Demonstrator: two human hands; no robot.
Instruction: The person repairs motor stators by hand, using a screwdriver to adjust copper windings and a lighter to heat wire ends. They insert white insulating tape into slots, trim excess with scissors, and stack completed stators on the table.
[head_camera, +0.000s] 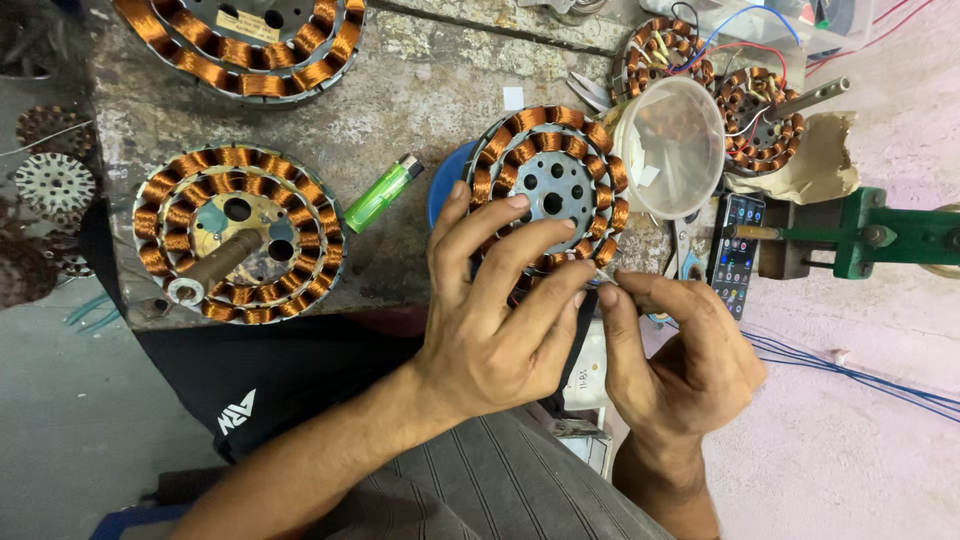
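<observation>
A round fan stator (552, 178) with copper windings around a grey perforated centre lies on the stone bench. My left hand (495, 310) rests over its near side, fingers spread across the coils and the metal centre. My right hand (672, 350) is just to the right, thumb and forefinger pinched on a small thin white piece at the stator's lower right rim. What that piece is cannot be made out.
A second stator with a shaft (238, 236) lies at left, another (245, 45) at the top left. A green lighter (383, 193), a clear plastic tub (672, 147), two small wired stators (762, 118), a phone (737, 252) and a green vise (880, 235) surround them.
</observation>
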